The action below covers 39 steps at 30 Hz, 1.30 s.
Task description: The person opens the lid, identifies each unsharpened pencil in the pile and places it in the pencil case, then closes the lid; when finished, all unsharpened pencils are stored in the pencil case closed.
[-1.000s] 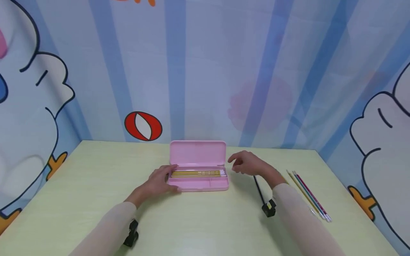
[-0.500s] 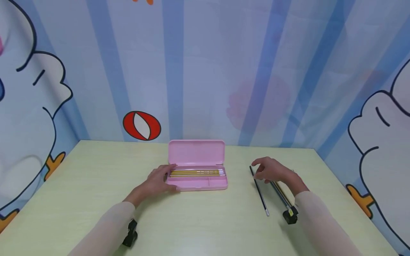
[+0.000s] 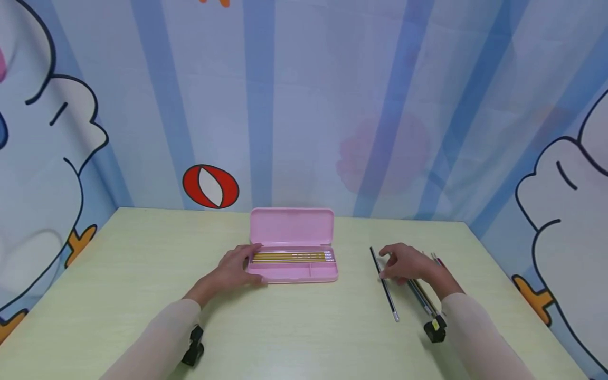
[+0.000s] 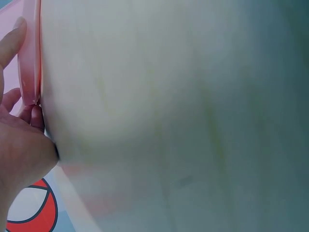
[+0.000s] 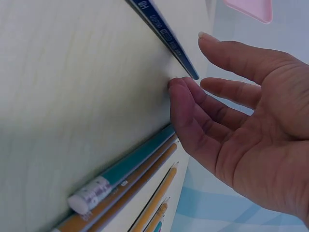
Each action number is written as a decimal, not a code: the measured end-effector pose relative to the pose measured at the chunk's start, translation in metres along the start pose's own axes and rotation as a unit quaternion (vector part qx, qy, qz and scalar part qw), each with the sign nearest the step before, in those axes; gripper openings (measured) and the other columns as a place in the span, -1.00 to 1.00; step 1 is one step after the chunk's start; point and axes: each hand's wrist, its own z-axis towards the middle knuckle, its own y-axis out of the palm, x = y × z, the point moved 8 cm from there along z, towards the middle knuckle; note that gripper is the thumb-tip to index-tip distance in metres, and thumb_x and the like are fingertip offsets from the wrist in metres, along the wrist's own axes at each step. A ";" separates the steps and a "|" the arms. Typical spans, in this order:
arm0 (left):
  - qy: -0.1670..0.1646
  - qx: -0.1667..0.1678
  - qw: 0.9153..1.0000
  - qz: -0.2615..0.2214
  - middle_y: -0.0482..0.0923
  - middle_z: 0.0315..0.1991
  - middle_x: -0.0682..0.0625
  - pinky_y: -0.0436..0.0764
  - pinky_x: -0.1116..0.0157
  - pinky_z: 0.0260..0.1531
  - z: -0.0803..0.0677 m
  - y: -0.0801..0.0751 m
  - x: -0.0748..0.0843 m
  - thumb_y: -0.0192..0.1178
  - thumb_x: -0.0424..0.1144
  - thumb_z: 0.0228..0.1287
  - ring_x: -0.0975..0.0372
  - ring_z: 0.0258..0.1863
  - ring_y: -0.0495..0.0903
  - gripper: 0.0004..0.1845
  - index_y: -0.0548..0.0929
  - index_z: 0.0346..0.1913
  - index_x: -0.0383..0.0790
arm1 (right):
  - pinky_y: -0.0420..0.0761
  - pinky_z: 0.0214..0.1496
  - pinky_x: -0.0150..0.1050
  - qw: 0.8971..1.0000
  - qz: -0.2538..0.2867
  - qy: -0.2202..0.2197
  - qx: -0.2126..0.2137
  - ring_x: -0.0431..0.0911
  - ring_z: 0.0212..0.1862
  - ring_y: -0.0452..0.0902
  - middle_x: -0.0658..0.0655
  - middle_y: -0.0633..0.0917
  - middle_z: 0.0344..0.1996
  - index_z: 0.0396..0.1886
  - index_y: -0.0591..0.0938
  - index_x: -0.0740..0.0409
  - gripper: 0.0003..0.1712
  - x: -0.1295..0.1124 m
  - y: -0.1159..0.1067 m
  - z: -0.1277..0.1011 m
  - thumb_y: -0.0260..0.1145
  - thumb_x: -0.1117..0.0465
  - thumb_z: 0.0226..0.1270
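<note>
My left hand (image 3: 233,272) holds the left end of an open pink pencil case (image 3: 292,228), thumb at its front edge and fingers at the back. Several yellow pencils (image 3: 290,257) lie in the case's rear compartment. To the right, my right hand (image 3: 406,262) hovers by a dark blue pencil (image 3: 390,301), thumb and fingers apart. In the right wrist view this pencil's upper end reaches close to the fingertips, with nothing held. Below that hand lie more pencils, among them a green one with a white eraser (image 5: 140,151) and orange-yellow ones (image 5: 157,195).
The case stands near the back of a pale wooden table (image 3: 157,248). A blue striped curtain (image 3: 304,116) with cartoon prints hangs right behind it. Black wrist cameras are strapped to both sleeves, the right one (image 3: 434,330) overlapping the loose pencils.
My right hand has moved from beside the case rightward to the dark blue pencil, then dropped a little lower. The left hand keeps its place on the case.
</note>
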 end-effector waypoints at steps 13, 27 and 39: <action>-0.003 0.000 1.000 -0.004 0.17 0.36 -0.08 0.30 -0.16 0.19 -0.001 0.002 -0.002 0.40 0.02 -0.07 -0.03 0.31 0.11 -0.05 0.15 0.41 0.03 | 0.58 -0.46 -0.23 0.999 -0.035 -0.008 0.006 -0.09 -0.51 0.55 0.15 0.62 -0.34 0.21 0.38 0.25 -0.27 0.004 0.010 0.006 0.43 0.20 0.03; -0.005 -0.001 1.000 -0.006 0.15 0.37 -0.07 0.33 -0.14 0.17 -0.004 0.000 0.001 0.39 0.01 -0.06 -0.02 0.31 0.11 -0.05 0.14 0.41 0.04 | 0.65 -0.39 -0.18 1.000 -0.027 0.001 -0.007 -0.05 -0.38 0.60 0.24 0.59 -0.27 0.17 0.42 0.24 -0.35 0.007 0.014 0.008 0.34 0.48 0.01; -0.010 0.002 1.000 -0.004 0.14 0.38 -0.04 0.34 -0.13 0.17 -0.003 0.000 0.000 0.39 0.03 -0.07 0.01 0.30 0.11 -0.05 0.12 0.41 0.10 | 0.60 -0.46 -0.26 0.996 -0.089 0.016 -0.004 -0.10 -0.39 0.56 0.22 0.63 -0.30 0.21 0.43 0.18 -0.29 0.001 0.009 0.007 0.26 0.57 -0.04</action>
